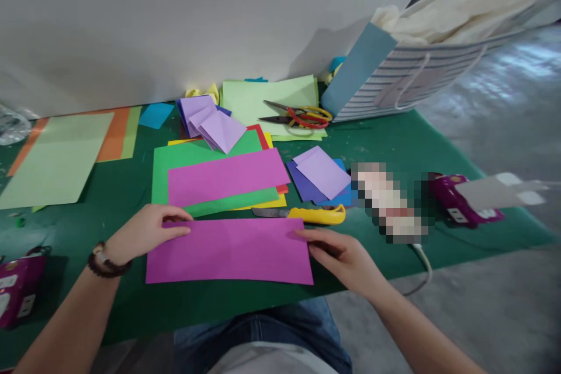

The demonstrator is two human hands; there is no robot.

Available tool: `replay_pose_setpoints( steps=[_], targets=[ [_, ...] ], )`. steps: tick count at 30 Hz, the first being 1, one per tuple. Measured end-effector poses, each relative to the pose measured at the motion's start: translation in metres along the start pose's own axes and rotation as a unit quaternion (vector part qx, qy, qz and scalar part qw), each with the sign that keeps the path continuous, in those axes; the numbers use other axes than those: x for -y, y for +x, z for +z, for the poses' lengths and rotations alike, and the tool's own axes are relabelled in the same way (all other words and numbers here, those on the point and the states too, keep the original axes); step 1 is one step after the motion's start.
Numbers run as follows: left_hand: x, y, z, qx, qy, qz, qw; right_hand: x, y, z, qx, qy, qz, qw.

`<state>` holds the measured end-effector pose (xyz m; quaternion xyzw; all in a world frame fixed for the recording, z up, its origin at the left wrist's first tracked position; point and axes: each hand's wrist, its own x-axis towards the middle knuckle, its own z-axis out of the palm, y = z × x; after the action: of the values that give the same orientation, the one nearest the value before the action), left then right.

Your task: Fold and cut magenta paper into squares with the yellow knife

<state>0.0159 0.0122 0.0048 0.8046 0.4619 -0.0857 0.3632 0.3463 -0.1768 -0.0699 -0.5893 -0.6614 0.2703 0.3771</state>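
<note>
A long strip of magenta paper (228, 251) lies in front of me near the table's front edge. My left hand (146, 231), with a dark bracelet at the wrist, pinches its upper left corner. At the strip's upper right, my right hand (344, 257) holds the edge between thumb and fingers. Just beyond the strip rests a yellow-handled knife (315, 215), its blade pointing left. A second magenta strip (228, 175) lies on a green sheet (162, 158), over red and yellow sheets.
Folded lilac papers (225, 128) and a lilac-and-blue pile (322, 172) lie further back. Two pairs of scissors (307, 117) rest on pale green sheets (272, 93). A striped paper bag (372, 82) stands at the back right. Purple power strips (467, 201) sit at both sides; a blurred cabled object (390, 201) lies right.
</note>
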Motion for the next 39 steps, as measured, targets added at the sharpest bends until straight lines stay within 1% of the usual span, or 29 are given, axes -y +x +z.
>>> replay_pose_setpoints(
  steps=[2, 3, 5, 7, 8, 9, 10, 12, 13, 15, 17, 19, 21, 25, 28, 30, 33, 35, 36, 37, 39],
  targets=[
    [0.005, -0.004, 0.004, -0.020, 0.046, 0.013, 0.999, -0.003, -0.001, -0.003, 0.003, -0.021, -0.023, 1.000],
    [0.007, -0.006, 0.006, -0.040, 0.074, 0.026, 0.996, -0.004, -0.001, -0.003, 0.003, -0.033, -0.041, 0.999],
    [0.008, -0.011, 0.016, -0.109, 0.127, 0.064, 0.984, -0.008, -0.002, -0.003, 0.003, -0.058, -0.086, 0.995],
    [0.002, -0.017, 0.032, -0.209, 0.169, 0.119, 0.956, -0.010, -0.003, -0.002, 0.003, -0.079, -0.124, 0.989],
    [-0.003, -0.020, 0.044, -0.249, 0.188, 0.150, 0.938, -0.010, -0.004, 0.000, 0.000, -0.093, -0.138, 0.986],
    [-0.010, -0.023, 0.056, -0.264, 0.203, 0.189, 0.924, -0.010, -0.004, 0.001, -0.004, -0.114, -0.155, 0.981],
    [-0.018, -0.026, 0.070, -0.257, 0.212, 0.239, 0.912, -0.010, -0.004, 0.002, -0.009, -0.139, -0.175, 0.975],
    [-0.032, -0.031, 0.099, -0.222, 0.228, 0.319, 0.893, -0.009, -0.003, 0.003, -0.014, -0.192, -0.222, 0.956],
    [-0.038, -0.033, 0.112, -0.214, 0.233, 0.344, 0.884, -0.009, -0.003, 0.003, -0.012, -0.210, -0.246, 0.946],
    [-0.045, -0.035, 0.133, -0.228, 0.229, 0.363, 0.874, -0.009, -0.001, 0.002, 0.002, -0.211, -0.273, 0.938],
    [-0.049, -0.035, 0.144, -0.258, 0.228, 0.361, 0.867, -0.010, 0.000, -0.001, 0.019, -0.185, -0.274, 0.943],
    [-0.052, -0.034, 0.146, -0.276, 0.229, 0.355, 0.863, -0.012, 0.001, -0.003, 0.030, -0.160, -0.263, 0.951],
    [-0.055, -0.032, 0.143, -0.274, 0.237, 0.363, 0.858, -0.014, 0.003, -0.004, 0.031, -0.146, -0.246, 0.958],
    [-0.060, -0.024, 0.135, -0.240, 0.274, 0.415, 0.834, -0.015, 0.012, -0.003, 0.019, -0.122, -0.203, 0.971],
    [-0.059, -0.018, 0.131, -0.218, 0.256, 0.449, 0.828, -0.012, 0.018, 0.000, 0.013, -0.110, -0.179, 0.978],
    [-0.057, -0.016, 0.130, -0.205, 0.223, 0.451, 0.839, -0.008, 0.016, 0.005, -0.004, -0.114, -0.161, 0.980],
    [-0.054, -0.015, 0.128, -0.180, 0.180, 0.432, 0.865, -0.001, 0.002, 0.014, -0.078, -0.140, -0.127, 0.979],
    [-0.053, -0.016, 0.126, -0.181, 0.146, 0.419, 0.878, 0.003, -0.009, 0.019, -0.129, -0.156, -0.131, 0.971],
    [-0.052, -0.015, 0.126, -0.186, 0.127, 0.416, 0.881, 0.006, -0.014, 0.021, -0.140, -0.163, -0.142, 0.966],
    [-0.052, -0.015, 0.125, -0.189, 0.108, 0.414, 0.884, 0.008, -0.017, 0.022, -0.136, -0.173, -0.155, 0.963],
    [-0.051, -0.012, 0.124, -0.184, 0.081, 0.417, 0.886, 0.011, -0.019, 0.022, -0.095, -0.203, -0.176, 0.959]
  ],
)
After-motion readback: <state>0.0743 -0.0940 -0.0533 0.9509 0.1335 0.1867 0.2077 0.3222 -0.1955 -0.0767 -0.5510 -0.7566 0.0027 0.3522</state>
